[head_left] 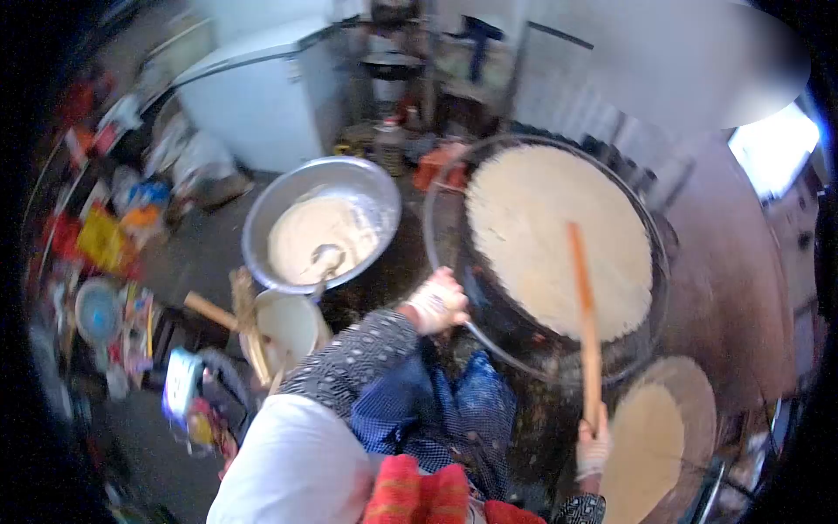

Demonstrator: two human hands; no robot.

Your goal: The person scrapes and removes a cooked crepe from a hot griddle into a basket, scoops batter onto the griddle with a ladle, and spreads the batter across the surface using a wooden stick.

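A round griddle [458, 253] carries a wide, pale sheet of thin batter or pancake [541, 218] nearly covering its plate. A metal ring [429, 229] runs around the griddle. At the ring's near left side, my left hand [439, 301], in a whitish glove, has its fingers curled over the metal. My right hand [594, 447], gloved too, is wrapped around the lower end of a long flat wooden stick [585, 306]. The stick's upper part reaches over the pale sheet; whether it touches is unclear. Beside that hand lies a finished-looking round pancake [646, 445] on a round board [698, 393].
Left of the griddle stands a metal basin [262, 262] of batter with a ladle [327, 256] in it. A white bucket [301, 323] with wooden sticks sits nearer me. A white chest [249, 105] stands behind, and bags [196, 166] and packets crowd the left.
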